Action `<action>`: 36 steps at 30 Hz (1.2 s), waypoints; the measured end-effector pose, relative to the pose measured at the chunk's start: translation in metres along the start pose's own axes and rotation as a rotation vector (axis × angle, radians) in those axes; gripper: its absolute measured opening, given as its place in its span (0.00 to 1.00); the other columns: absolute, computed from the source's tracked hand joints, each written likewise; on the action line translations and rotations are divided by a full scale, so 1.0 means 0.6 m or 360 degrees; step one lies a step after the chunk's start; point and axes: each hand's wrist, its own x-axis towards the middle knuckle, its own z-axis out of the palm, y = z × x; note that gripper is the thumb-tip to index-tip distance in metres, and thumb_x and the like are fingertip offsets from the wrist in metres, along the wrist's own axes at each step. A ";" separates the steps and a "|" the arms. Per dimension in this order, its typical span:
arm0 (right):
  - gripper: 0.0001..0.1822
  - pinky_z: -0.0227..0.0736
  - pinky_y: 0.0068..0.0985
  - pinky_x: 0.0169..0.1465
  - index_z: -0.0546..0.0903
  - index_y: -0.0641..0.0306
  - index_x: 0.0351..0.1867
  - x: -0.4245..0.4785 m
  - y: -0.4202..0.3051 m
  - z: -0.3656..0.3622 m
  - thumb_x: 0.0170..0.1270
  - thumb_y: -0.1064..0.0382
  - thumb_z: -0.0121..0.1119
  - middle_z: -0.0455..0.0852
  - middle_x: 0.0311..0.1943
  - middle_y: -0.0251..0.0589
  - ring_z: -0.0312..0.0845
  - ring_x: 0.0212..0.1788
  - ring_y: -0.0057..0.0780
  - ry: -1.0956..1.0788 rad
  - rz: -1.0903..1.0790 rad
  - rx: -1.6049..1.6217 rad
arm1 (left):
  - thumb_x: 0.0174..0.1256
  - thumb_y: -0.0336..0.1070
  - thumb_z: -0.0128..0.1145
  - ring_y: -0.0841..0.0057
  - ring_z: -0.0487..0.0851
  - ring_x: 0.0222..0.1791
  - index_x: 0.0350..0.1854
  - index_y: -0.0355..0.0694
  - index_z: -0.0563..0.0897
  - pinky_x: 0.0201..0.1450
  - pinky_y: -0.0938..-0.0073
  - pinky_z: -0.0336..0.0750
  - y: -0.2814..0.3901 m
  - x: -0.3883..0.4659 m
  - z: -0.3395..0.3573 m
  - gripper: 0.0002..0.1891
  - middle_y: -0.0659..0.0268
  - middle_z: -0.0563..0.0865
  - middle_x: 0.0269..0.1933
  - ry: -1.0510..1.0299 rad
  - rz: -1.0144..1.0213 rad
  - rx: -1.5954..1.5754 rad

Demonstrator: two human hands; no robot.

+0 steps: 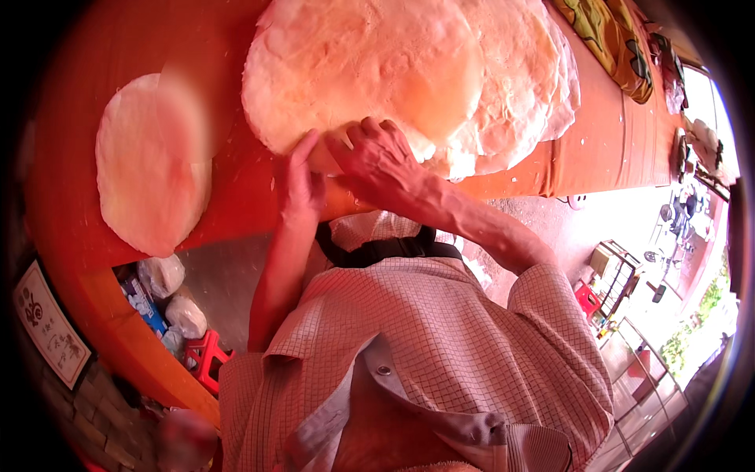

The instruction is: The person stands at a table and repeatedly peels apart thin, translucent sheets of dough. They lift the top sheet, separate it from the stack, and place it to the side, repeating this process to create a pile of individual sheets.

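Note:
A large, pale, flat round sheet [354, 65], apparently dough or flatbread, overlaps several similar sheets [519, 118] on an orange-red covered table [613, 147]. Both my hands meet at its near edge. My left hand [301, 180] touches the edge with the thumb pointing up; its other fingers are blurred and partly hidden. Bent fingers of my right hand [380, 156] rest on the sheet just beside it. Whether either hand pinches the edge cannot be made out. Farther left lies a smaller oval sheet [141, 189], partly covered by a blurred patch.
A yellow patterned cloth [613, 47] lies at the table's far right. Below on the left are plastic bags [186, 315] and a red plastic stool [206, 360]. A framed sign with writing [50, 324] stands at far left. A metal rack [616, 265] is on the right.

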 end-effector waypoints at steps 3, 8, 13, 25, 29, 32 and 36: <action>0.38 0.74 0.38 0.57 0.75 0.69 0.58 -0.034 0.041 -0.047 0.49 0.48 0.73 0.81 0.50 0.57 0.78 0.53 0.48 0.0278 0.0085 0.0559 | 0.61 0.27 0.59 0.71 0.82 0.50 0.57 0.35 0.75 0.53 0.70 0.78 0.025 -0.005 -0.021 0.20 0.62 0.82 0.50 -0.0102 -0.0041 -0.0020; 0.31 0.78 0.30 0.36 0.80 0.63 0.51 -0.006 0.307 -0.048 0.53 0.43 0.69 0.87 0.36 0.48 0.85 0.31 0.35 0.1001 0.0927 0.0601 | 0.59 0.25 0.59 0.69 0.79 0.56 0.61 0.37 0.73 0.58 0.66 0.75 0.073 0.018 -0.085 0.25 0.62 0.80 0.57 -0.0053 0.0093 0.0412; 0.28 0.71 0.27 0.32 0.79 0.67 0.48 0.072 0.318 -0.056 0.53 0.48 0.71 0.79 0.22 0.36 0.77 0.26 0.25 0.0767 0.0887 0.0789 | 0.61 0.26 0.58 0.68 0.76 0.59 0.65 0.38 0.69 0.62 0.64 0.72 0.104 0.026 -0.115 0.28 0.63 0.77 0.61 -0.0033 0.0236 0.0470; 0.32 0.75 0.32 0.39 0.80 0.72 0.47 -0.126 0.418 -0.143 0.51 0.44 0.68 0.87 0.31 0.42 0.83 0.31 0.34 0.0936 0.1243 0.0184 | 0.62 0.26 0.57 0.66 0.75 0.60 0.64 0.35 0.70 0.59 0.64 0.72 0.093 0.030 -0.136 0.26 0.60 0.76 0.61 0.0016 0.0258 0.0288; 0.32 0.74 0.25 0.34 0.80 0.70 0.47 -0.246 0.511 -0.065 0.46 0.46 0.74 0.81 0.26 0.35 0.78 0.30 0.26 0.1244 0.1964 0.0695 | 0.61 0.27 0.58 0.65 0.73 0.62 0.65 0.35 0.69 0.64 0.62 0.69 0.083 0.044 -0.138 0.27 0.60 0.76 0.62 0.0059 0.0339 0.0303; 0.28 0.73 0.24 0.33 0.81 0.68 0.44 -0.276 0.545 -0.048 0.48 0.49 0.73 0.78 0.25 0.32 0.75 0.28 0.22 0.1184 0.1874 0.1163 | 0.63 0.26 0.57 0.65 0.73 0.63 0.65 0.36 0.69 0.65 0.61 0.68 0.087 0.052 -0.144 0.27 0.61 0.75 0.63 0.0044 0.0291 0.0356; 0.28 0.72 0.22 0.33 0.81 0.68 0.44 -0.289 0.552 -0.077 0.48 0.48 0.73 0.77 0.26 0.31 0.73 0.28 0.20 0.1025 0.1811 0.1035 | 0.64 0.26 0.56 0.65 0.73 0.63 0.66 0.36 0.69 0.65 0.60 0.69 0.087 0.052 -0.134 0.26 0.61 0.75 0.63 -0.0002 0.0243 0.0356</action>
